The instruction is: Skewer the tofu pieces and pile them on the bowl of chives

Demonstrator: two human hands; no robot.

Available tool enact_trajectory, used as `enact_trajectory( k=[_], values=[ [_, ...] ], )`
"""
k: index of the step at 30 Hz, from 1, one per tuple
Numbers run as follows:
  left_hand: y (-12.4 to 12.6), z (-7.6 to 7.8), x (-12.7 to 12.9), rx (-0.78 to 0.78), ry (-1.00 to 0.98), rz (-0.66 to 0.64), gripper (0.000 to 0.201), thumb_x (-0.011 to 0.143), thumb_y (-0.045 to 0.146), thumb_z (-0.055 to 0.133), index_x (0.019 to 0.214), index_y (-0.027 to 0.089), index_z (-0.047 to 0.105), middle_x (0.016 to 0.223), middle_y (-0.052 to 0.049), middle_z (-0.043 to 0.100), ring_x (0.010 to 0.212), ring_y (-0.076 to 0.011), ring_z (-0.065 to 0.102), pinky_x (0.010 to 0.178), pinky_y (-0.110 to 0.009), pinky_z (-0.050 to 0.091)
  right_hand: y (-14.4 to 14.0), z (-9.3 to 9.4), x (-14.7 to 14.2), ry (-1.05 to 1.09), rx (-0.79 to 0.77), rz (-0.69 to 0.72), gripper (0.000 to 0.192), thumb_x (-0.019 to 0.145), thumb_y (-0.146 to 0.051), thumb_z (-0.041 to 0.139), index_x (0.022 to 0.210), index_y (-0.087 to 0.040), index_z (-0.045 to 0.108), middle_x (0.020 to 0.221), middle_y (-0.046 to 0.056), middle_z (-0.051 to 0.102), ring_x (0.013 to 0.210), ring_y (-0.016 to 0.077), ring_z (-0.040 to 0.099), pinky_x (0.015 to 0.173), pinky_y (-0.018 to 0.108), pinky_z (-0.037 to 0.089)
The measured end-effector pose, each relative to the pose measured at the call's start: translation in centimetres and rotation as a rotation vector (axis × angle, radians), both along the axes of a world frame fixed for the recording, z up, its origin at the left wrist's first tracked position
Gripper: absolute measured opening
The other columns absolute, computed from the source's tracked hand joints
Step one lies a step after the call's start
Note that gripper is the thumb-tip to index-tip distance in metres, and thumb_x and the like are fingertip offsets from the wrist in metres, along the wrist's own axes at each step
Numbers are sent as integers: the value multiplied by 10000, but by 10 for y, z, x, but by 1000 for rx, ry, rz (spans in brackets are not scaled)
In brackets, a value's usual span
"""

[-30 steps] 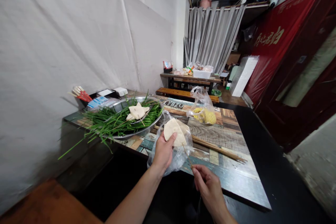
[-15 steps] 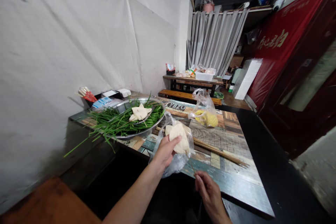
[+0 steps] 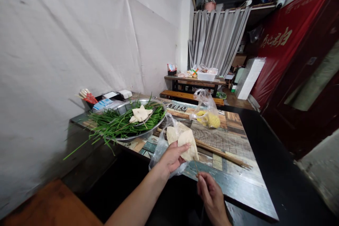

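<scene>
The left hand (image 3: 173, 156) grips a pale, flat tofu piece (image 3: 188, 144) between thumb and fingers, holding it above the near edge of the table (image 3: 238, 180), just right of a clear plastic bag (image 3: 161, 144). The right hand (image 3: 212, 196) pinches a thin bamboo skewer (image 3: 196, 168), its tip pointing up toward the piece. To the far left, a metal basin (image 3: 140, 135) holds green chives (image 3: 116, 123). A bundle of skewers (image 3: 222, 153) lies on the table to the right.

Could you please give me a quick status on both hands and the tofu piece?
Left hand grips pale tofu piece above the clear bag. Right hand pinches thin skewer, tip just below the piece. Nothing between them.
</scene>
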State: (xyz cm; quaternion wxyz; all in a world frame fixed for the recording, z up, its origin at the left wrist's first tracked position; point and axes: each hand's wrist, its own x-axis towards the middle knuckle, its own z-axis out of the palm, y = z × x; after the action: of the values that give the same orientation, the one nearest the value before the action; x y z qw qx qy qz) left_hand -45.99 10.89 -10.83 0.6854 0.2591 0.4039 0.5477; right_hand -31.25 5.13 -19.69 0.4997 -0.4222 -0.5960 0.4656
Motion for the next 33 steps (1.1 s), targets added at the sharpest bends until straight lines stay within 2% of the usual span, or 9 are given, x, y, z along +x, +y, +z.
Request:
enact_trajectory(
  k=[6,9,16,23,30,33],
  values=[
    [1,12,-1,146,148,100,432,613,276,717,987,99,597,822,-104,682,719,-201,639,643,-289,493,1,18,11,-30,-99,32,321,853,-430,435,934,-137,537,495,-65,397,457,103,376,455,216,294],
    [1,12,-1,245,226,126,440,636,293,697,1023,113,591,868,-93,678,732,-186,630,656,-275,481,1,23,13,-29,-134,56,337,842,-451,443,926,-136,530,489,-70,389,449,98,356,444,217,270],
    [1,4,-1,335,386,132,380,683,342,645,993,121,627,850,-77,676,731,-179,612,689,-270,461,-1,22,12,34,-204,54,363,802,-497,477,882,-145,520,467,-77,382,417,87,323,412,216,218],
    [0,7,2,387,425,149,356,695,314,631,1009,148,626,888,-65,672,767,-176,596,716,-262,446,1,19,13,68,-196,58,332,818,-477,474,857,-150,512,450,-85,376,399,68,281,397,207,188],
    [-4,11,5,436,698,242,236,660,263,643,874,175,690,823,-30,682,758,-176,576,712,-233,413,3,15,11,125,-204,42,318,815,-452,501,860,-139,542,440,-80,399,389,60,303,380,185,195],
    [-6,9,9,457,722,200,225,692,270,612,883,177,687,854,-36,681,798,-187,581,738,-242,415,6,18,9,103,-177,12,334,816,-459,492,859,-135,558,434,-80,400,386,65,317,385,187,223]
  ],
)
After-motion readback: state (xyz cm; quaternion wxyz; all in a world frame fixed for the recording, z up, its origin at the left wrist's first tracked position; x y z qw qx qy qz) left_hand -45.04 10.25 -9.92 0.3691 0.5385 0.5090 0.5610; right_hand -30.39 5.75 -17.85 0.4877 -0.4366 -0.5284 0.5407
